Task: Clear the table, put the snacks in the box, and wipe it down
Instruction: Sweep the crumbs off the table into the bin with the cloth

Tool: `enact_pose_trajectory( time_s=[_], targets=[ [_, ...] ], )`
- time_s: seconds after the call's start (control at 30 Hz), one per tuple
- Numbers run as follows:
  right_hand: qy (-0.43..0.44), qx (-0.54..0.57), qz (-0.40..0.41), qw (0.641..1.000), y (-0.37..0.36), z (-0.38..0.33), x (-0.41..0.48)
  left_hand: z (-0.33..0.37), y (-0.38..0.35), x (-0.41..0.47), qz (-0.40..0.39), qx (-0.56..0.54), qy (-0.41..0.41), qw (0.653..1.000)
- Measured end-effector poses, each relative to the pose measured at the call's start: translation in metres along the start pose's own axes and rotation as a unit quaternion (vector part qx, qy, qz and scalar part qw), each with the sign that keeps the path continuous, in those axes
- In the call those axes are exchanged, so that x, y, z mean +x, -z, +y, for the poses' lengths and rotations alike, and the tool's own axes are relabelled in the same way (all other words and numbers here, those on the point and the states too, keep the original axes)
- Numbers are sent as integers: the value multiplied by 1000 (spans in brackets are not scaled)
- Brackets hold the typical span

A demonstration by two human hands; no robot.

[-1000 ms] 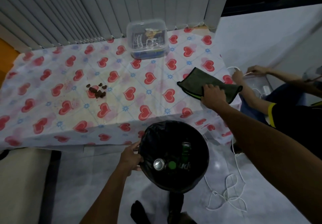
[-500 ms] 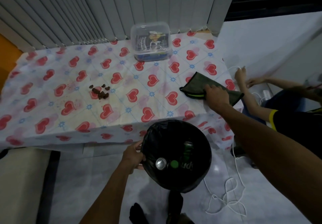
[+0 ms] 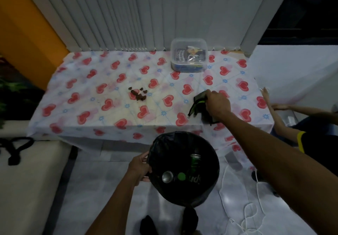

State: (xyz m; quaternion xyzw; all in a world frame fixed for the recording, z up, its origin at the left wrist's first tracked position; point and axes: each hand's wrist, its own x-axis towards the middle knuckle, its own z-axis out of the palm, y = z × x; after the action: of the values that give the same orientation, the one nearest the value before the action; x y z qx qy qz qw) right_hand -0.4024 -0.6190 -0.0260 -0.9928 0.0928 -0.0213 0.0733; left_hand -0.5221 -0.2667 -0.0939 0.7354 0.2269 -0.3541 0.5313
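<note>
- While the right hand [image 3: 218,105] clenches a bunched dark green cloth [image 3: 199,105] near the front right edge of the table [image 3: 113,114], the cloth hangs partly lifted, its black-and-lime trim dangling toward the surface.
- Brown crumbs [image 3: 137,94] lie scattered in a small cluster near the middle of the table, well apart from the cloth, on a covering printed with red hearts and blue flowers.
- A clear plastic box [image 3: 188,57] with its lid on stands at the far edge of the table, against the grey vertical blinds [image 3: 146,11]; snack packets show through its walls.
- Below the front edge of the table, the left hand [image 3: 140,167] grips the rim of a round bin lined with a black bag [image 3: 206,185].
- Inside the bin sit a silver can [image 3: 167,176], a green bottle [image 3: 195,161] and a green cap [image 3: 181,176].
- At right, a second person's forearms [image 3: 285,107] reach beside the corner of the table; a white cord [image 3: 247,214] loops on the floor.
</note>
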Motion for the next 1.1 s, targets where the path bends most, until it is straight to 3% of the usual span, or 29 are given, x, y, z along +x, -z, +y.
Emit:
enact_pose_trajectory(
  time_s=[0.27,0.6,0.8,0.97,1.1],
  targets=[
    [27,24,3,999,3,-119,20,-40,98,-19,59,-69,30,995],
    [-47,130,42,989,-2,-196,89,-55,177,-5,87,-87,45,991],
    [14,69,47,996,-31,-226,147,-54,182,18,91,-154,80,981],
    [109,55,-30,992,-72,-246,185,-37,175,37,104,-171,85,976],
    [244,49,-108,963,-108,-240,201,-21,172,45,107,-170,94,975]
  ],
)
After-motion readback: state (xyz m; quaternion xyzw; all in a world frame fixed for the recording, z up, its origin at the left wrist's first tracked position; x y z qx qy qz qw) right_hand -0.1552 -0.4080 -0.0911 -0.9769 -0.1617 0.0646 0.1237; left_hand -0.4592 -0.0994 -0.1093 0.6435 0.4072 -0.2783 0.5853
